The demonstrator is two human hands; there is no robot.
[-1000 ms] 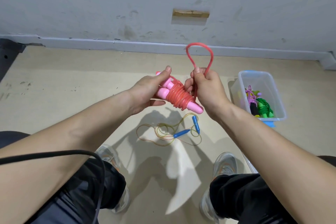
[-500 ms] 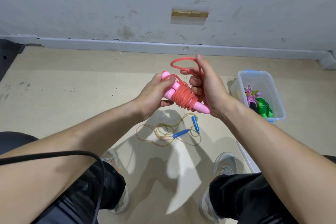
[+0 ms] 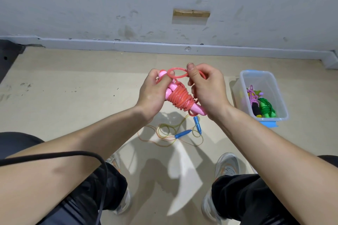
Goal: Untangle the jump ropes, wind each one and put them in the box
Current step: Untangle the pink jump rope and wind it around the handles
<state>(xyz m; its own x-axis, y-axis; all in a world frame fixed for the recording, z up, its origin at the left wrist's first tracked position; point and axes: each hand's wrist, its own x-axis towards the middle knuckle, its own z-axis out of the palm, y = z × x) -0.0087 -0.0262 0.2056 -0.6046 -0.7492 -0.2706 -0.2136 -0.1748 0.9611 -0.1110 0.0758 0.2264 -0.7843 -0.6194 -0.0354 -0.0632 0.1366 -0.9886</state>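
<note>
- pink jump rope (image 3: 180, 99): red-pink cord wound in tight coils round its two pink handles (image 3: 198, 110), bundle tilted, lower end pointing down-right, held in the air between both hands above the floor (image 3: 73, 97)
- free end of the cord forms a small loop (image 3: 178, 74) at the top of the bundle, between the two thumbs
- left grip (image 3: 152, 95): fingers curled round the upper part of the bundle, thumb up against the loop
- right grip (image 3: 208, 89): closed on the cord, thumb (image 3: 192, 71) pinching the loop's right side; fingers curl behind the bundle, mostly hidden
- blue-handled rope (image 3: 182, 133): lies loose on the floor just below the hands, thin yellowish cord in slack overlapping loops, both blue handles close together, not wound
- box (image 3: 259, 72): clear plastic with blue base edge, on the floor to the right of the hands, open top
- in the box: green rope (image 3: 266, 108) and purple rope (image 3: 253, 97) side by side, a black handle (image 3: 256, 110) between them
- shoes (image 3: 226, 166): grey, on the floor at the bottom, dark trousers over the knees
- black cable (image 3: 54, 155) crosses the left forearm
- grey scuffed wall (image 3: 91, 5) behind, skirting along the floor
</note>
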